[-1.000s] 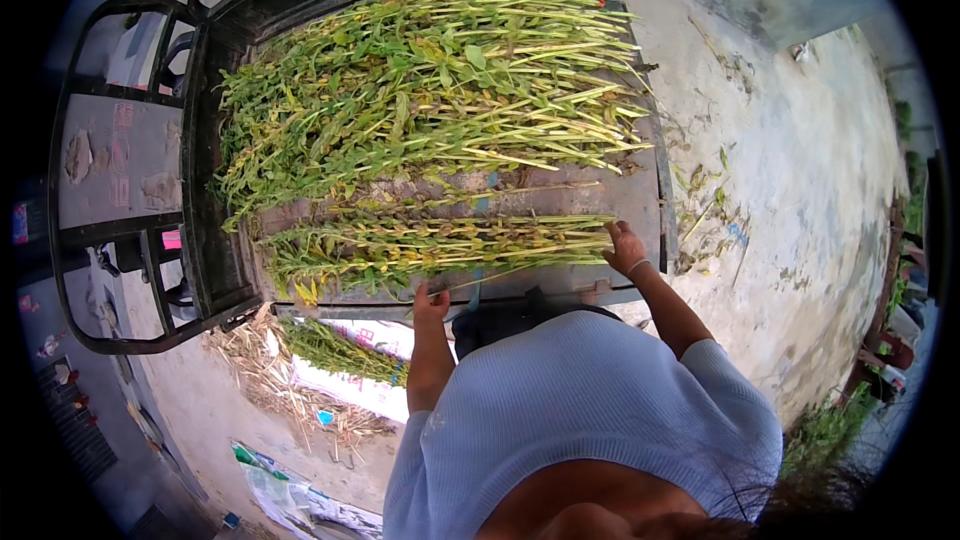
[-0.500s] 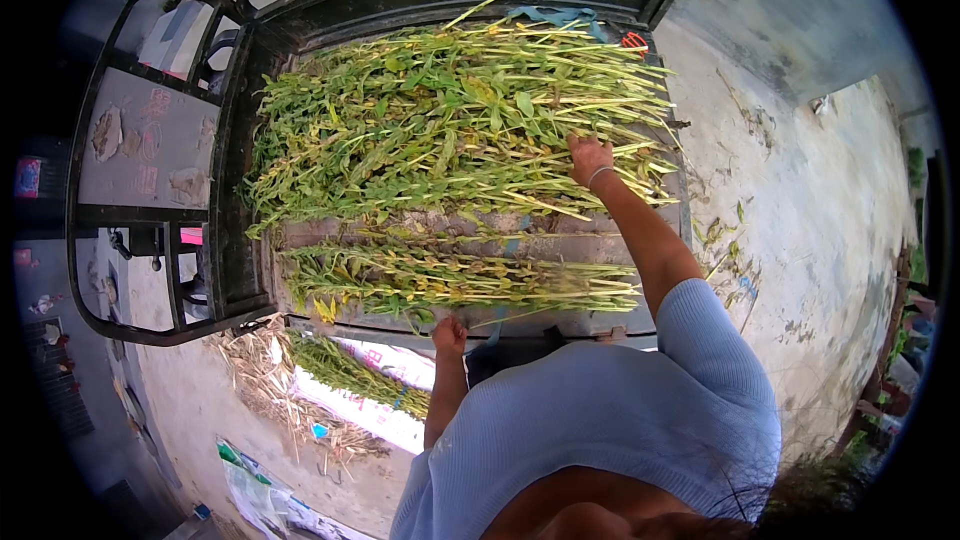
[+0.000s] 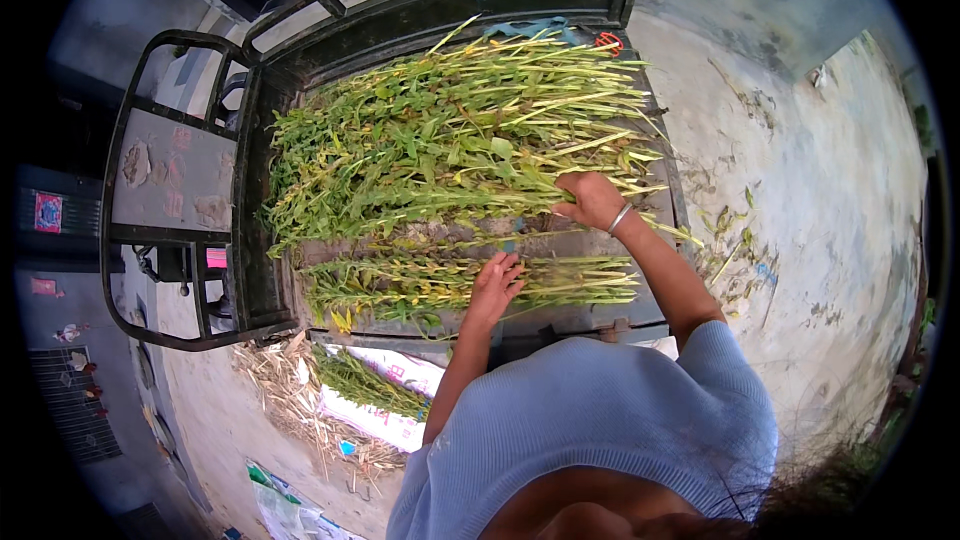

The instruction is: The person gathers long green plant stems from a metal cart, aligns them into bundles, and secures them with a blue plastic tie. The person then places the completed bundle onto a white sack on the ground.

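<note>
**Snag risk**

Left hand [image 3: 495,288] is hanging over the near stalk bundle [image 3: 585,278], mid-frame, fingers spread, not grasping. Right hand [image 3: 592,200] is curling at the lower right of the big stalk pile [image 3: 430,130], upper centre — can't tell if gripping. Pulling could drag extras — it's all overlapping.

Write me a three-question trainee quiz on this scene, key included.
1. Multiple choice: which hand is at the large pile of stalks?
A) left
B) right
C) neither

2. True or false: the smaller row of stalks lies farther from the person's blue top than the large pile does.

3. Short answer: which stalks does the left hand overlap in this view?

Key:
1. B, the right hand.
2. False; it lies nearer.
3. The smaller row.
</note>
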Tool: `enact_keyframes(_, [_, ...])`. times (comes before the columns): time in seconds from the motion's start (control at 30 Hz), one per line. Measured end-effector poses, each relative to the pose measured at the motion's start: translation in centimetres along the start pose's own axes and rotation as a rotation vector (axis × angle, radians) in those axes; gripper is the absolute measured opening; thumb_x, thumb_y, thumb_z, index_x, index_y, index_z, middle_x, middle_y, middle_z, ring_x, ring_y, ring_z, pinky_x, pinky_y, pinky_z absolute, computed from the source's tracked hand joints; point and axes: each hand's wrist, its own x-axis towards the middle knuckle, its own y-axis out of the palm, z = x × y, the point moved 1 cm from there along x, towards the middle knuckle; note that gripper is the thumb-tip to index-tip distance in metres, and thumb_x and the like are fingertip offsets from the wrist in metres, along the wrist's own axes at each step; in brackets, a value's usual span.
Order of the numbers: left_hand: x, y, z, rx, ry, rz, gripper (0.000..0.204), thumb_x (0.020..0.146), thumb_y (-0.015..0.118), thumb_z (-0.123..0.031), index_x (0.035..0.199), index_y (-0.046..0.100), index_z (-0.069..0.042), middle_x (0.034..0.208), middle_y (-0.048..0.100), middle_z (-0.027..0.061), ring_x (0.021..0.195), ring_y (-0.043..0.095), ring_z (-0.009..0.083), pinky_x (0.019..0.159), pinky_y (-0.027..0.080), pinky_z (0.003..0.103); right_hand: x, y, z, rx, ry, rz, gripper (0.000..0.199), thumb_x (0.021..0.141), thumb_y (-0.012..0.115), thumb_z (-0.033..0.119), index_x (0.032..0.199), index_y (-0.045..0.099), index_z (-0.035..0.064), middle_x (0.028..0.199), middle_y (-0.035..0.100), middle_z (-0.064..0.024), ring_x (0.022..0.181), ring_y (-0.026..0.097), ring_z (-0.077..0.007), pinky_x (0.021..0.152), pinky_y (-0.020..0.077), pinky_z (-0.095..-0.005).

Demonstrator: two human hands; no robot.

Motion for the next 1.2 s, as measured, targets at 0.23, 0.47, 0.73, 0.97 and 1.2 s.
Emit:
enact_keyframes(0.23, [6.7, 5.8, -0.9, -0.317, -0.06, -0.007, 0.047, 0.084, 0.058, -0.041, 0.12, 0.044, -0.013, 0.116, 0.049, 0.0066, 0.111, 0.046, 0.0245, 0.094, 0.038, 0.042, -5.7, 3.9, -1.2, 0.46, 0.06, -0.048, 0.023, 0.071, 0.071, 0.016, 0.078, 0.055, 0.0021, 0.066, 0.053, -0.0141, 0.058, 0.049, -0.0249, 0.056, 0.0411, -0.0336])
enact_keyframes(0.47, [5.6, 6.1, 1.2, -0.215, -0.071, -0.171, 0.018, 0.086, 0.059, -0.03, 0.095, 0.052, -0.016, 0.086, 0.056, -0.0014, 0.084, 0.055, 0.0169, 0.071, 0.049, 0.037, -9.0, 6.5, -5.3, 0.634, 0.114, -0.054, 0.025, 0.079, 0.066, 0.024, 0.073, 0.053, 0.0027, 0.061, 0.053, -0.0077, 0.056, 0.054, -0.0126, 0.051, 0.0426, -0.0307])
enact_keyframes(0.73, [3.0, 7.0, 2.1, -0.139, -0.05, -0.308, 0.022, 0.087, 0.054, -0.037, 0.088, 0.046, -0.018, 0.083, 0.052, -0.0018, 0.073, 0.049, 0.0175, 0.063, 0.043, 0.036, -9.8, 1.8, -5.3, 0.999, 0.413, 0.203, 0.019, 0.078, 0.069, 0.019, 0.082, 0.056, 0.0056, 0.058, 0.054, 0.002, 0.045, 0.048, -0.0038, 0.039, 0.0375, -0.0195])
enact_keyframes(0.97, [3.3, 7.6, 2.0, -0.117, -0.058, -0.294, 0.02, 0.091, 0.05, -0.035, 0.091, 0.045, -0.016, 0.085, 0.053, 0.0012, 0.079, 0.046, 0.0198, 0.067, 0.04, 0.04, -13.6, 5.3, -4.1, 1.101, 0.423, 0.532, 0.026, 0.073, 0.072, 0.014, 0.09, 0.053, 0.0059, 0.056, 0.049, 0.003, 0.045, 0.047, -0.0052, 0.04, 0.0359, -0.02])
enact_keyframes(1.2, [3.6, 6.4, 2.9, -0.169, -0.123, -0.302, 0.013, 0.093, 0.042, -0.018, 0.092, 0.046, -0.005, 0.085, 0.054, 0.0083, 0.082, 0.056, 0.0256, 0.072, 0.047, 0.048, -15.9, 4.5, -3.7, 1.1, 0.555, 0.401, 0.02, 0.074, 0.062, 0.001, 0.09, 0.051, 0.0037, 0.06, 0.05, 0.0016, 0.045, 0.049, -0.0063, 0.04, 0.0372, -0.021])
